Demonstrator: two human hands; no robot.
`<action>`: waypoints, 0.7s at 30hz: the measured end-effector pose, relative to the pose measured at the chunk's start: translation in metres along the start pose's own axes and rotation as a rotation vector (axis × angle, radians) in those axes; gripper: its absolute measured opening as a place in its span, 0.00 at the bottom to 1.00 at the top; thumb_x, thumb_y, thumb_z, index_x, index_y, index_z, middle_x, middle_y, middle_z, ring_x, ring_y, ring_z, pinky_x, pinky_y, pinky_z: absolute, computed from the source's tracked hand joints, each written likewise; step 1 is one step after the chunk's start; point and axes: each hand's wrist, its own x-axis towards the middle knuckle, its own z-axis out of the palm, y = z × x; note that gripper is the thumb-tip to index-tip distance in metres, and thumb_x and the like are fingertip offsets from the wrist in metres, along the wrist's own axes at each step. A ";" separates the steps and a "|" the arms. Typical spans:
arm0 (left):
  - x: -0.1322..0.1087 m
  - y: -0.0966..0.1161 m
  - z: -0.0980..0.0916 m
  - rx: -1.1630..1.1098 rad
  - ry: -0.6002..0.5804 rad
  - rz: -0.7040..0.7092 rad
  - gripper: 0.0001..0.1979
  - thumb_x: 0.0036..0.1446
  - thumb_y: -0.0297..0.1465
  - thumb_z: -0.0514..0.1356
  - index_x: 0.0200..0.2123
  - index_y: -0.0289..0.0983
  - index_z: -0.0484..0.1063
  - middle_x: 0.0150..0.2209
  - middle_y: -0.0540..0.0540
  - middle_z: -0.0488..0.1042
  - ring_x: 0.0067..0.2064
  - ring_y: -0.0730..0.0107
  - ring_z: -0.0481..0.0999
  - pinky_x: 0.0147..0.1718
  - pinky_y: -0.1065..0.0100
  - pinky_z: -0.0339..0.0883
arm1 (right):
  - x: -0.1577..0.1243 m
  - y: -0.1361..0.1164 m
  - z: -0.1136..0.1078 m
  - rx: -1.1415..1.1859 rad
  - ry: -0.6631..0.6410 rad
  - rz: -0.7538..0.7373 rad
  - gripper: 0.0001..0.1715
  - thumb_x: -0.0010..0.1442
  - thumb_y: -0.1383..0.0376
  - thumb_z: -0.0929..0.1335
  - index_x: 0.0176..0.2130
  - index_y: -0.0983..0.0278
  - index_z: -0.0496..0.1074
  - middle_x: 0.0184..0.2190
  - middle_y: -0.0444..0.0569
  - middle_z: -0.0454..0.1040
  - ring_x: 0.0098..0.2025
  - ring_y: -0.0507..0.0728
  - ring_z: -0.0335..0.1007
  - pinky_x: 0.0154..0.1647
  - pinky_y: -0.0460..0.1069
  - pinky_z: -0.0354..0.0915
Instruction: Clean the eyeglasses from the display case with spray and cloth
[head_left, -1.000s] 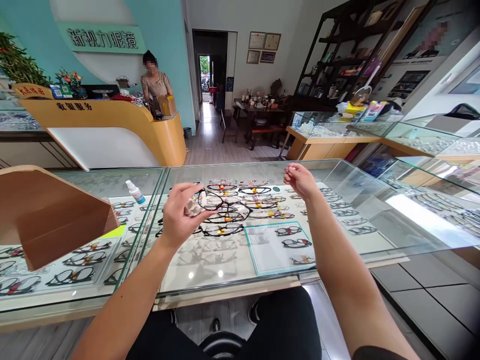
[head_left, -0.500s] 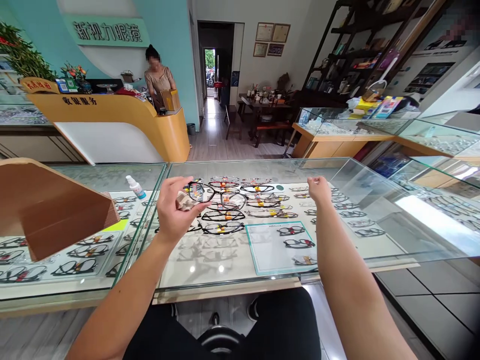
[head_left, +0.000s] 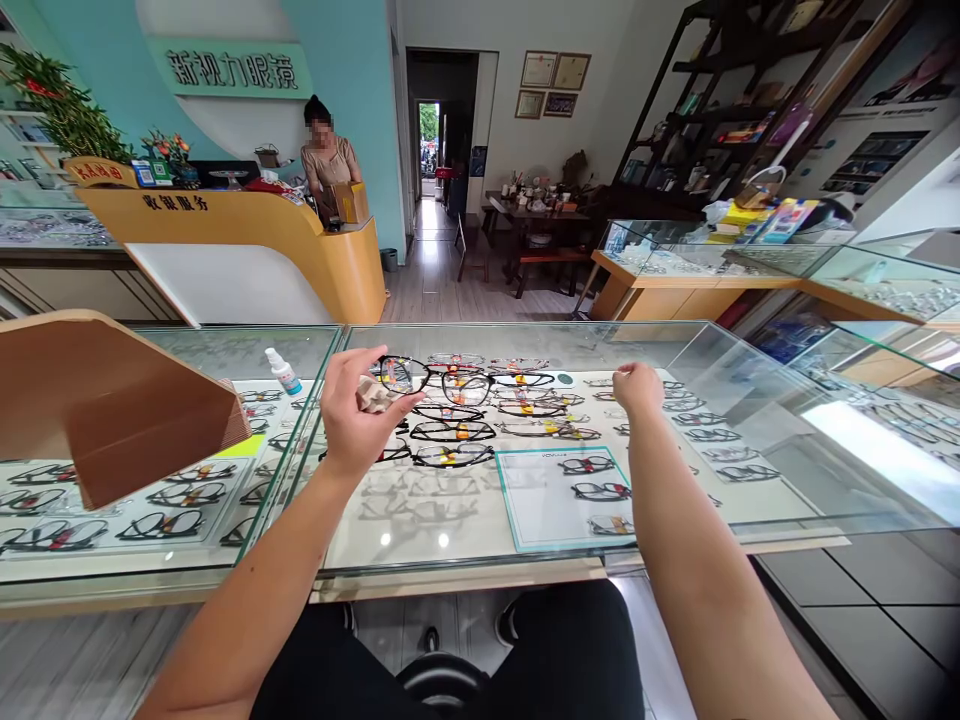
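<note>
Black-framed eyeglasses (head_left: 436,375) are pinched by one end in my left hand (head_left: 352,410), held up over the glass display case (head_left: 525,330). A crumpled beige cloth (head_left: 373,395) is bunched inside the same hand. My right hand (head_left: 639,390) is closed over the right part of the case, knuckles up, and what its fingers might hold is hidden. Beneath the glass lie rows of eyeglasses (head_left: 452,431) with orange and red tags. More pairs rest on a teal-edged white board (head_left: 536,500) between my forearms.
A brown cardboard-like piece (head_left: 157,440) juts in at left above the adjoining case. A spray bottle (head_left: 283,372) stands near it. Beyond the cases, a person (head_left: 330,160) handles a cardboard box (head_left: 349,202) at the yellow counter (head_left: 352,260). More glass cases (head_left: 697,265) stand at right.
The whole view has shifted slightly, so the scene sits a little further right. The right hand has turned a bit, hiding its fingertips more. The left hand still grips the eyeglasses.
</note>
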 end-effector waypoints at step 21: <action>0.000 0.001 0.000 0.046 0.005 0.035 0.36 0.60 0.61 0.72 0.58 0.40 0.79 0.49 0.41 0.79 0.45 0.60 0.80 0.42 0.61 0.75 | -0.003 0.002 -0.002 -0.246 -0.047 0.115 0.30 0.68 0.69 0.67 0.66 0.77 0.74 0.61 0.78 0.77 0.65 0.75 0.78 0.65 0.63 0.74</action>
